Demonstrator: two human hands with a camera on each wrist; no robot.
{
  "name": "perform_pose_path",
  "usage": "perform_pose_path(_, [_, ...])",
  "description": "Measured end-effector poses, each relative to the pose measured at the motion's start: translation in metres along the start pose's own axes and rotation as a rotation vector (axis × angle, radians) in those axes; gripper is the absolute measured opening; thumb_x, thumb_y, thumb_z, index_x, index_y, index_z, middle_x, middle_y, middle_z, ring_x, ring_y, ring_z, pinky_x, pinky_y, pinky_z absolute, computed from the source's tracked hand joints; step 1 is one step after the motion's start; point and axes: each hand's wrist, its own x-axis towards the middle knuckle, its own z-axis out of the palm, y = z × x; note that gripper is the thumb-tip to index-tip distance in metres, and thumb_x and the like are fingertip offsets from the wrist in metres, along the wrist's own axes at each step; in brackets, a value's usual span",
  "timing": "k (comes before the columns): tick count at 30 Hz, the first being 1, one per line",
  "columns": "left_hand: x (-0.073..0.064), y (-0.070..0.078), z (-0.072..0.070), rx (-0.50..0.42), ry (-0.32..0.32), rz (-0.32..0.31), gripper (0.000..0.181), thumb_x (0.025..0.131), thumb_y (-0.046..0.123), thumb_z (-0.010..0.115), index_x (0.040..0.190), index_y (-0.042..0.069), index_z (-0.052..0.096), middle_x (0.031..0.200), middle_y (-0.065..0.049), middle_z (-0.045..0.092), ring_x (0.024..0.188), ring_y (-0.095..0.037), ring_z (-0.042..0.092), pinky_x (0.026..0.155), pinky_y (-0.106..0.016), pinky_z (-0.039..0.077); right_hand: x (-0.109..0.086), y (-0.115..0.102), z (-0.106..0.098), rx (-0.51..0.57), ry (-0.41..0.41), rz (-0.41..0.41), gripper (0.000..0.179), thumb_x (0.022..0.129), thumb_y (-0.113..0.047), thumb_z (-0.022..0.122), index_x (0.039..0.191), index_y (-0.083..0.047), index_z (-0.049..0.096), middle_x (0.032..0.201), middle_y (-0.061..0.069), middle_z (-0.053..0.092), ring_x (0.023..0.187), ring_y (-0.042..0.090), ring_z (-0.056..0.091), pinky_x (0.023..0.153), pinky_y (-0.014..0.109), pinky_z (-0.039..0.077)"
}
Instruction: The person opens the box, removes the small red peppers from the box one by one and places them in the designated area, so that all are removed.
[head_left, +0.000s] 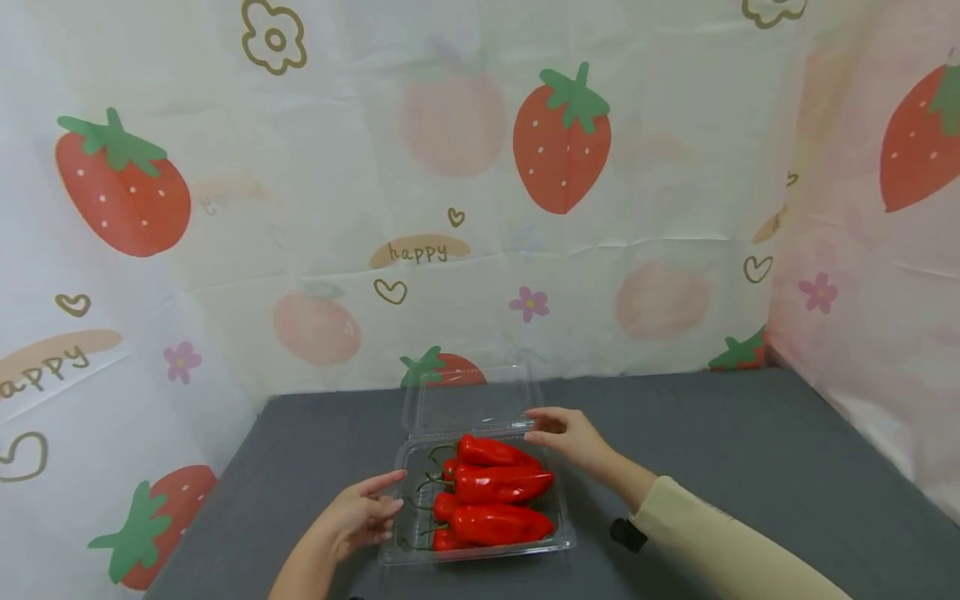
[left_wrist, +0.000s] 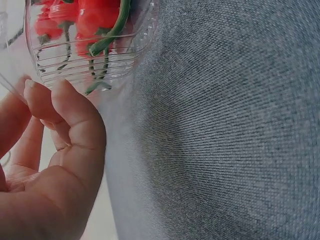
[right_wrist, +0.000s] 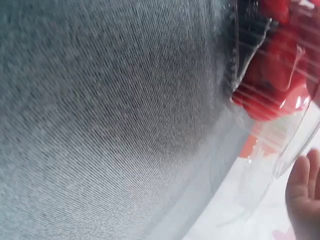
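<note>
An open clear plastic clamshell box [head_left: 525,548] lies on the grey table, its transparent lid [head_left: 480,400] raised at the back. Several glossy red peppers [head_left: 502,525] with green stems lie inside, side by side, tips to the right. At the box's left side is my left hand [head_left: 356,517], fingers loosely bent and fingertips right at the rim. My right hand [head_left: 573,437] is by the back right corner near the lid's hinge, thumb and fingers spread apart. In the right wrist view, the right hand's fingers [right_wrist: 300,180] appear beside the clear plastic edge.
Grey ribbed cloth [head_left: 720,467] covers the table. Behind it hangs a pale curtain [head_left: 675,125] printed with strawberries, hearts and flowers, which also runs along both sides. A black object [head_left: 628,535] shows at the right sleeve's cuff.
</note>
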Motion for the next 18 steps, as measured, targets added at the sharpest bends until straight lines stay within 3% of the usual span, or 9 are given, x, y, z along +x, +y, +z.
perform_pose_path(7, [-0.001,0.001,0.001,0.006,0.001,-0.002,0.058,0.094,-0.002,0.058,0.147,-0.004,0.035,0.076,0.000,0.053,0.060,-0.009,0.052,0.060,-0.027,0.050,-0.005,-0.002,0.005,-0.015,-0.187,-0.049,0.047,0.092,-0.013,0.068,0.131,0.008,0.054,0.105,0.016,0.065,0.093,0.026,0.063,0.081,0.038,0.054])
perform_pose_path(12, [0.001,0.001,0.002,0.014,0.005,-0.004,0.059,0.094,-0.002,0.058,0.148,-0.004,0.034,0.075,0.000,0.052,0.060,-0.010,0.052,0.060,-0.028,0.050,-0.004,-0.003,0.008,-0.028,-0.253,-0.039,0.047,0.091,-0.013,0.069,0.132,0.006,0.055,0.108,0.018,0.064,0.095,0.025,0.062,0.081,0.034,0.053])
perform_pose_path(18, [0.001,-0.001,0.002,0.012,0.021,-0.006,0.059,0.094,-0.002,0.058,0.148,-0.003,0.034,0.076,0.000,0.052,0.059,-0.010,0.052,0.059,-0.028,0.050,-0.004,-0.003,0.011,-0.063,-0.316,-0.040,0.047,0.090,-0.012,0.070,0.132,0.004,0.056,0.106,0.011,0.064,0.092,0.021,0.058,0.078,0.033,0.051])
